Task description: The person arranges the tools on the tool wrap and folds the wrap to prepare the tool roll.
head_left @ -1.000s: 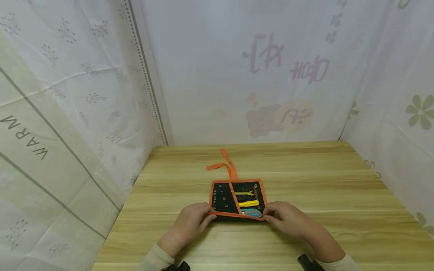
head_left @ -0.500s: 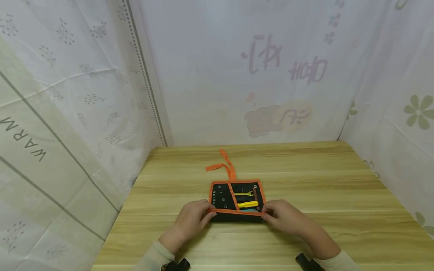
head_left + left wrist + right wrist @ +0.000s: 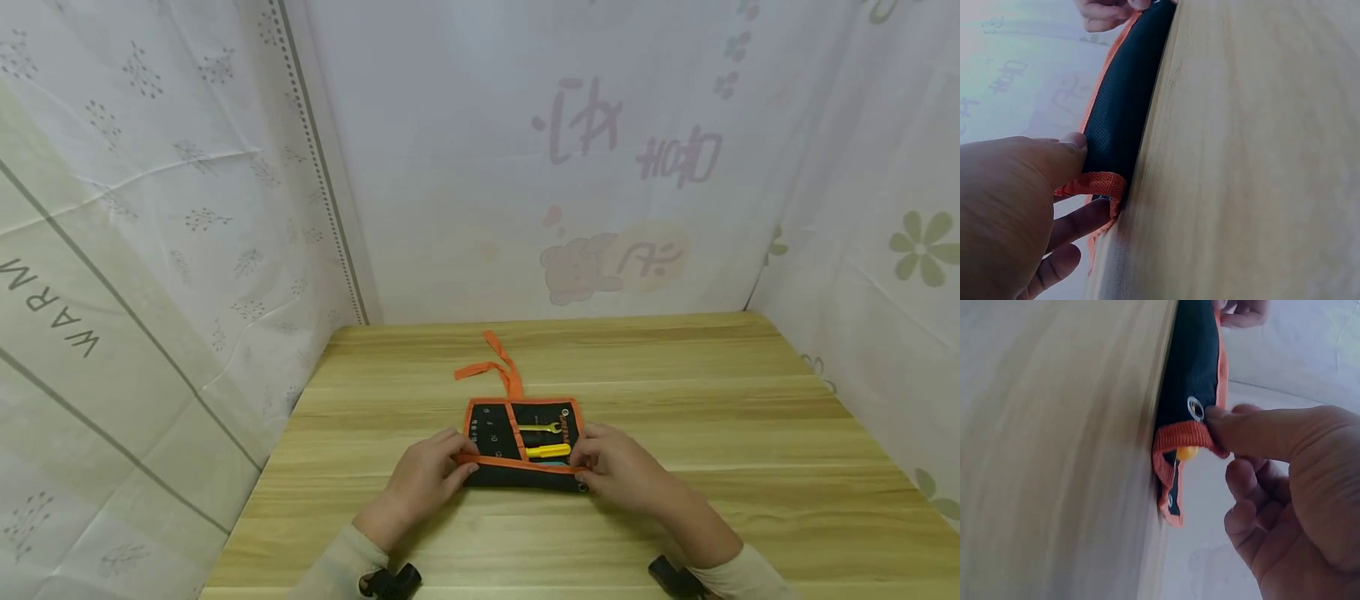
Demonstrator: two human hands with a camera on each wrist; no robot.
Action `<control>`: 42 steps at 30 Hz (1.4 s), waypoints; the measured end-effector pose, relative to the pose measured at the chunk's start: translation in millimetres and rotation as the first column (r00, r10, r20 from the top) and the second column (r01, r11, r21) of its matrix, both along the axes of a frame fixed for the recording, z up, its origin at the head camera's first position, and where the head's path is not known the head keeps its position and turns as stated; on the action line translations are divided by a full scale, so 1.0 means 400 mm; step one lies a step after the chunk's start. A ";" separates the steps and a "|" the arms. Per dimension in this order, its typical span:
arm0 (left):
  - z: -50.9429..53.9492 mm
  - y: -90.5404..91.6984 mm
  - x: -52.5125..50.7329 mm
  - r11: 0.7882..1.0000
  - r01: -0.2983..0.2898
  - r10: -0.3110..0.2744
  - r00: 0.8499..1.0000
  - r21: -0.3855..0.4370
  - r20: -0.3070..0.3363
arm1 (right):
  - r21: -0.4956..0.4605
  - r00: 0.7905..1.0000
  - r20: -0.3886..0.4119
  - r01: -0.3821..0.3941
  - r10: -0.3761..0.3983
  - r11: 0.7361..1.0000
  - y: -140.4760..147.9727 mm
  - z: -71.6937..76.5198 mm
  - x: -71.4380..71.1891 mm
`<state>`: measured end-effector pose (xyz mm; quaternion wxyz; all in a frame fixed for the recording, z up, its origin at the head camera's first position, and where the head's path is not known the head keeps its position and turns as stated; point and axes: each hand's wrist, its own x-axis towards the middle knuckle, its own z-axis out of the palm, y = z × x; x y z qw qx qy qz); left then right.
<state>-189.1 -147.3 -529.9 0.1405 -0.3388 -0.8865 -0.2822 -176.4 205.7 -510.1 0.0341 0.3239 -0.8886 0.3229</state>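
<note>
A black fabric tool roll [image 3: 491,427] with orange trim lies on the table, its near edge folded over toward the far side. My left hand [image 3: 423,473] pinches the left end of that fold between thumb and fingers; my right hand [image 3: 621,468] pinches the right end. In the pockets sit a small yellow open-end wrench [image 3: 542,428] and a yellow-handled tool [image 3: 549,451]. Only a sliver of a teal tool [image 3: 553,464] shows above the fold. In the right wrist view, a metal eyelet [image 3: 1195,409] is beside my thumb, and a yellow tip [image 3: 1187,452] pokes from the fold's open end.
Two orange tie straps [image 3: 512,375] spread from the roll's far edge across the wood-grain table [image 3: 675,392]. Printed white cloth [image 3: 450,167] hangs behind the table and along both sides. Black wrist cameras [image 3: 393,582] are strapped at my sleeves.
Both hands have raised the near edge and carried it farther over the roll. The fold now covers most of the teal tool, and more black underside shows.
</note>
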 end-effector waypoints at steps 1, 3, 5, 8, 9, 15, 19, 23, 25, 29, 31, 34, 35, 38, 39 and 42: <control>0.001 0.000 0.000 1.000 0.001 -0.001 1.000 0.001 -0.005 | 0.003 1.000 -0.025 -0.019 0.019 1.000 -0.003 0.001 0.000; 0.001 0.000 -0.001 1.000 0.004 -0.004 1.000 -0.003 -0.018 | 0.018 0.997 -0.054 -0.054 0.055 0.998 -0.007 0.004 0.002; 0.000 0.000 -0.001 1.000 0.008 -0.008 1.000 -0.020 -0.024 | 0.059 0.995 -0.076 -0.067 0.071 0.996 -0.010 0.007 0.005; -0.005 -0.002 0.000 0.999 0.019 -0.020 1.000 -0.049 -0.008 | 0.127 0.996 -0.066 -0.058 0.066 0.990 -0.011 0.011 0.012; -0.006 -0.003 0.001 0.998 0.025 -0.025 1.000 -0.056 0.007 | 0.150 0.997 -0.058 -0.051 0.060 0.987 -0.012 0.013 0.014; -0.013 -0.007 0.003 0.995 0.066 -0.058 0.993 -0.075 0.105 | 0.283 0.996 -0.077 -0.015 0.038 0.959 -0.017 0.016 0.017; -0.014 -0.005 0.004 0.993 0.074 -0.066 0.994 -0.089 0.086 | 0.345 0.991 -0.125 0.006 0.039 0.938 -0.026 0.016 0.017; -0.012 -0.003 0.006 0.991 0.089 -0.089 0.996 -0.101 0.005 | 0.349 0.991 -0.134 0.021 0.028 0.937 -0.032 0.019 0.019; -0.011 -0.003 0.007 0.990 0.095 -0.097 0.995 -0.102 -0.015 | 0.346 0.990 -0.137 0.029 0.019 0.938 -0.033 0.019 0.019; -0.012 0.000 0.008 0.990 0.097 -0.098 0.995 -0.103 -0.008 | 0.339 0.988 -0.155 0.038 0.016 0.940 -0.031 0.015 0.019; -0.013 0.000 0.009 0.990 0.089 -0.090 0.996 -0.108 -0.004 | 0.333 0.986 -0.164 0.040 0.016 0.942 -0.030 0.013 0.019; -0.013 0.001 0.011 0.991 0.082 -0.083 0.996 -0.107 -0.010 | 0.318 0.985 -0.169 0.034 0.021 0.948 -0.028 0.009 0.018; -0.014 0.002 0.011 0.991 0.083 -0.085 0.996 -0.102 -0.011 | 0.311 0.985 -0.170 0.032 0.022 0.950 -0.027 0.009 0.019; -0.015 0.004 0.012 0.992 0.093 -0.093 0.996 -0.080 -0.002 | 0.290 0.986 -0.165 0.026 0.023 0.957 -0.023 0.009 0.022; -0.015 0.004 0.012 0.993 0.096 -0.096 0.995 -0.073 0.003 | 0.283 0.986 -0.162 0.025 0.023 0.959 -0.022 0.010 0.024; -0.015 0.003 0.014 0.994 0.096 -0.095 0.995 -0.057 0.016 | 0.266 0.989 -0.149 0.016 0.024 0.964 -0.020 0.013 0.027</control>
